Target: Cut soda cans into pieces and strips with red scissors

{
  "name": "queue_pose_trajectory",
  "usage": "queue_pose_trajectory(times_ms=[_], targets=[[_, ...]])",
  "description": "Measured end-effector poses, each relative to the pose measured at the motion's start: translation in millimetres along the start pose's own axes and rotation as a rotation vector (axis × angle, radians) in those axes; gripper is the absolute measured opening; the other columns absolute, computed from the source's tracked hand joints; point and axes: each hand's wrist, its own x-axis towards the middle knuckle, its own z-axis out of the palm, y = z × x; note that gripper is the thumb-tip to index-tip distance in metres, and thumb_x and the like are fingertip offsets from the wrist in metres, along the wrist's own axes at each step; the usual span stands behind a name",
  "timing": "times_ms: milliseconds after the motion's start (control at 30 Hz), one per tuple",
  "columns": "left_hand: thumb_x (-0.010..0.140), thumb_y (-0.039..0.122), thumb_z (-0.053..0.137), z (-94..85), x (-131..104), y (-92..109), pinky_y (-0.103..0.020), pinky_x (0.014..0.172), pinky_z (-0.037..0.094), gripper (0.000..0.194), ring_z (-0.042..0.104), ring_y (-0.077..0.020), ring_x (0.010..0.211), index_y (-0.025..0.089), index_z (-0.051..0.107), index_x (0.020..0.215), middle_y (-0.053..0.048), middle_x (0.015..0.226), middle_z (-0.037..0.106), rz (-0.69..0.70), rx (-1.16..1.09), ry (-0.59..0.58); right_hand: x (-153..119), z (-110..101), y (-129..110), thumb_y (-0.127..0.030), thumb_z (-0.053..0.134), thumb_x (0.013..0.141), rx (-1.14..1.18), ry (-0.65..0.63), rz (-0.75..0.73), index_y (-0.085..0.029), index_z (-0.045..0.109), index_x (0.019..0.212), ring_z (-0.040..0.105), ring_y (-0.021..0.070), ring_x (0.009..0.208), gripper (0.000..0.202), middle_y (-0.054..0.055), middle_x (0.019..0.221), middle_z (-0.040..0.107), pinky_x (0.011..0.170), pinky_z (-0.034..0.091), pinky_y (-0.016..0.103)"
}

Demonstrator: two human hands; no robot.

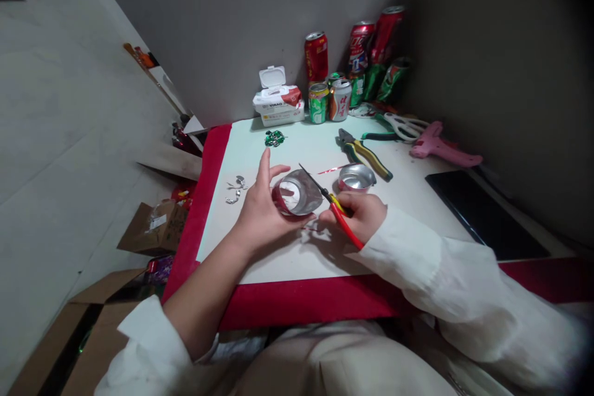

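Observation:
My left hand (pixel 262 207) is wrapped round a cut red can (pixel 302 189), whose silvery inside faces up, with thumb and finger apart at its left side. Red-and-yellow handled scissors (pixel 341 216) are gripped in my right hand (pixel 359 213), their dark blades pointing up and left at the can's rim. Just beyond my right hand sits a cut-off can bottom (pixel 356 177) with a shiny inside. A thin red strip (pixel 330 170) lies beside it. Small red scraps (pixel 310 229) lie below the can.
Pliers (pixel 364 154), a pink glue gun (pixel 440 145) and a black tablet (pixel 482 213) lie to the right. Cans (pixel 318 103) and a wipes pack (pixel 279 105) stand at the back. Green pieces (pixel 275 138) and silver pieces (pixel 236 189) are at the left; cardboard boxes (pixel 153 229) are beyond the table.

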Motion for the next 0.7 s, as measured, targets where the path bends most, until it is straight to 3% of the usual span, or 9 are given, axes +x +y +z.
queue_pose_trajectory(times_ms=[100,167,267,400,533,700], targets=[[0.059,0.045,0.093,2.8,-1.6,0.7,-0.043,0.101,0.053,0.139,0.066,-0.0302,0.120,0.028,0.001,0.162,-0.015,0.141,0.059,0.008,-0.030,0.029,-1.4,-1.7,-3.8,-0.070,0.060,0.080,0.043,-0.002,0.055,-0.021,0.051,0.055,0.041,0.0139,0.054,0.056,0.000,0.054,0.045,0.052,0.030,0.030],[0.060,0.042,0.092,2.9,-2.0,2.7,-0.043,0.102,0.053,0.134,0.066,-0.0304,0.120,0.026,0.007,0.162,-0.014,0.140,0.061,-0.006,-0.015,0.040,-1.6,-1.1,-2.4,-0.069,0.061,0.080,0.047,-0.015,0.080,-0.021,0.056,0.058,0.043,0.0144,0.054,0.052,0.000,0.054,0.047,0.052,0.031,0.029],[0.062,0.035,0.090,1.2,-2.7,6.1,-0.042,0.103,0.053,0.111,0.067,-0.0310,0.119,0.021,0.032,0.155,-0.013,0.133,0.067,-0.033,0.037,0.022,-0.2,-1.4,4.4,-0.059,0.066,0.080,-0.033,-0.068,0.045,-0.021,0.060,0.063,0.046,0.0151,0.056,0.042,0.000,0.057,0.050,0.055,0.033,0.030],[0.064,0.031,0.085,-1.9,-3.7,8.9,-0.037,0.094,0.056,0.070,0.072,-0.0270,0.106,0.020,0.059,0.129,-0.008,0.118,0.073,0.024,0.038,-0.055,3.8,-5.1,15.8,-0.057,0.075,0.074,-0.199,-0.047,-0.072,-0.021,0.058,0.067,0.051,0.0176,0.061,0.040,0.003,0.068,0.056,0.057,0.032,0.032],[0.064,0.030,0.084,-4.1,-3.1,10.4,-0.034,0.088,0.057,0.059,0.072,-0.0230,0.096,0.020,0.062,0.118,-0.006,0.108,0.074,0.086,0.049,-0.095,5.6,-6.8,22.3,-0.065,0.073,0.075,-0.252,0.010,-0.164,-0.021,0.060,0.073,0.056,0.0208,0.069,0.046,0.007,0.078,0.061,0.059,0.034,0.032],[0.065,0.030,0.083,-5.9,-1.5,11.1,-0.034,0.086,0.057,0.056,0.072,-0.0226,0.094,0.019,0.062,0.116,-0.006,0.104,0.075,0.085,0.027,-0.119,5.3,-8.1,21.5,-0.065,0.066,0.080,-0.221,0.031,-0.208,-0.021,0.056,0.067,0.052,0.0177,0.064,0.048,0.005,0.072,0.057,0.058,0.032,0.031]])
